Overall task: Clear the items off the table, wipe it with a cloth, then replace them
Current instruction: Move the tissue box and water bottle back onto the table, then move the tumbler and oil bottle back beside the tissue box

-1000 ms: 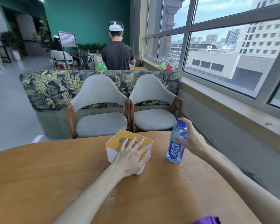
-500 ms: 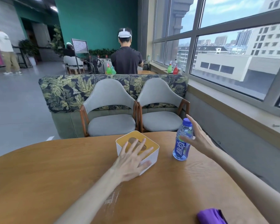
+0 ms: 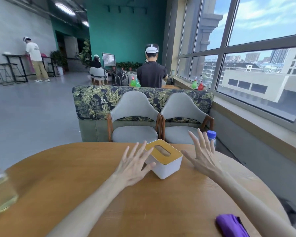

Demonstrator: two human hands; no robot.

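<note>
A white tissue box [image 3: 167, 164] with a yellow lid stands on the round wooden table [image 3: 75, 177]. My left hand [image 3: 135, 164] is spread against the box's left side, holding nothing. Fingers apart, my right hand [image 3: 201, 153] hovers just right of the box. Behind that hand a clear bottle [image 3: 211, 136] with a blue cap stands at the table's far right edge, mostly hidden. A purple cloth [image 3: 231, 225] lies near the front right edge.
A bottle of yellowish liquid [image 3: 0, 190] stands at the table's left edge. Two grey chairs [image 3: 135, 124] face the table's far side, with a leaf-patterned sofa back behind them. A window sill [image 3: 263, 124] runs along the right. People stand further back.
My right hand has let go of the blue-capped bottle and moved left toward the tissue box. The view has tilted up and shifted, bringing the left bottle into sight.
</note>
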